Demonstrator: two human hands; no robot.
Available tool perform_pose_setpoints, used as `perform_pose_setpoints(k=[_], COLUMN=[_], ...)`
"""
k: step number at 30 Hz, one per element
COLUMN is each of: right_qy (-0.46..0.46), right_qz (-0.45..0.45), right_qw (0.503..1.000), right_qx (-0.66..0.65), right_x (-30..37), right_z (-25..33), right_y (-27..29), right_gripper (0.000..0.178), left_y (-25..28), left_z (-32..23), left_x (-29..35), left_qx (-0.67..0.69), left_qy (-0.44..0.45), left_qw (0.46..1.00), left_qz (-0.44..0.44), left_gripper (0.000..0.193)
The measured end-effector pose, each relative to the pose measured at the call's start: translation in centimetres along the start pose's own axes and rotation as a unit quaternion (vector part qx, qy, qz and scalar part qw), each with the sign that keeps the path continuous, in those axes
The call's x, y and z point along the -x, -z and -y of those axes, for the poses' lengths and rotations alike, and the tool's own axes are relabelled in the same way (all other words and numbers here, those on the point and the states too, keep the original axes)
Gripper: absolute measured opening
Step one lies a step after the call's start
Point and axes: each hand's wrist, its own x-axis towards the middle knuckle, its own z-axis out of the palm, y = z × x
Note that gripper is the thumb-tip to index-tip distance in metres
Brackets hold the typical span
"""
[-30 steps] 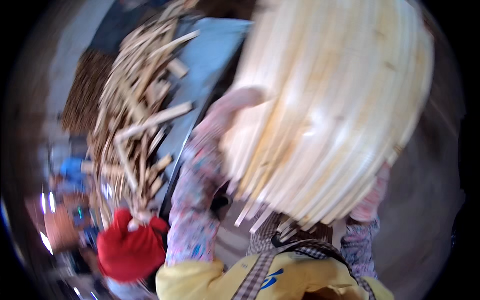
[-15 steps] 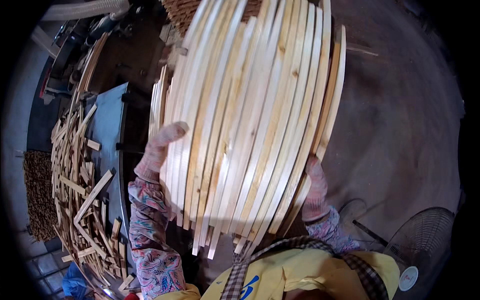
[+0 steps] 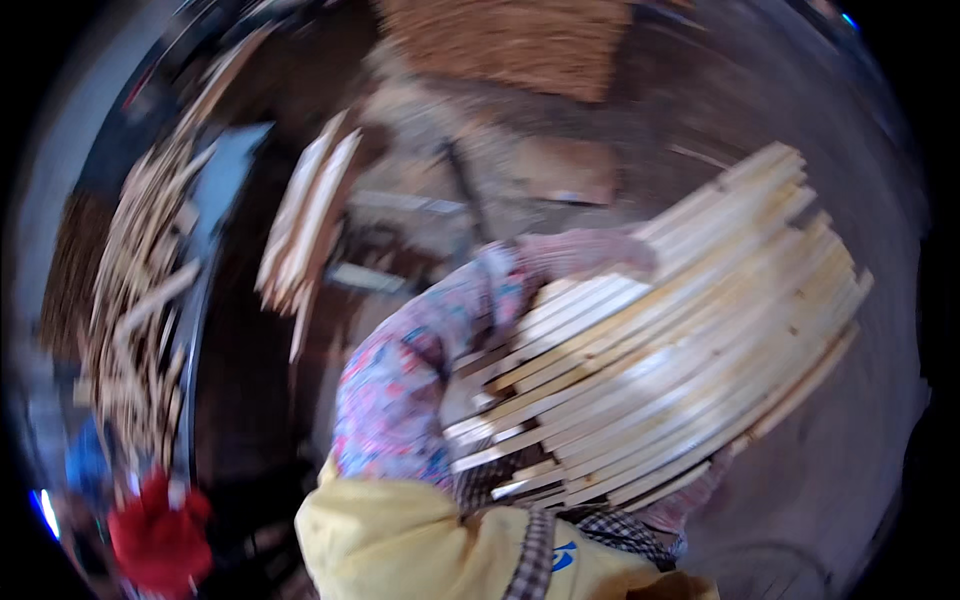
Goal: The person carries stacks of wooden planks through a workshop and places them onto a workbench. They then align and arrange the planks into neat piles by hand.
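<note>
I hold a thick bundle of long pale wooden slats [image 3: 680, 350] across my front, slanting up to the right. My left hand [image 3: 590, 252], in a pinkish glove with a flowered sleeve, rests on top of the bundle near its upper edge. My right hand [image 3: 695, 495] is mostly hidden under the bundle's lower edge; only a bit of glove shows, pressed against the slats. A yellow apron over a checked shirt [image 3: 420, 540] fills the lower middle.
A long heap of wood offcuts [image 3: 140, 300] lies along a blue-grey bench [image 3: 215, 210] at the left. A short stack of slats [image 3: 305, 215] leans beside it. Brown woven matting [image 3: 500, 40] sits at the top. A red cloth thing [image 3: 160, 540] is at lower left. Bare concrete floor [image 3: 850, 480] lies to the right.
The bundle has swung from nearly upright to slanting low toward the right. The view has turned, so the offcut heap and red thing show at the left again.
</note>
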Motion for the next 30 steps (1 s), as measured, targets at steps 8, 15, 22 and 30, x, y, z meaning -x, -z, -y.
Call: perform_pose_setpoints(k=[8,15,22,30], right_qy=[0.092,0.189,0.25,0.251], right_qz=[-0.097,-0.17,-0.402,-0.605], right_qw=[0.987,0.965,0.881,0.751], right_qx=[-0.095,-0.069,0.021,-0.079], right_x=[1.3,1.9,2.7,-2.2], right_z=[-1.6,-3.0,-0.2,-0.9], right_y=[7.6,4.5,-5.8,-12.5], right_gripper=[0.051,0.054,0.058,0.069], left_y=[-0.2,-1.4,-5.2,-8.5], left_z=[-0.5,-1.9,2.4,1.0], left_x=[-8.9,-14.5,-24.8,-30.9], left_qx=[0.104,0.186,0.13,0.257], left_qy=[0.17,0.185,0.227,0.357], left_qw=[0.972,0.941,0.89,0.763], left_qz=[0.126,0.214,0.374,0.474], left_gripper=[0.041,0.05,0.067,0.065])
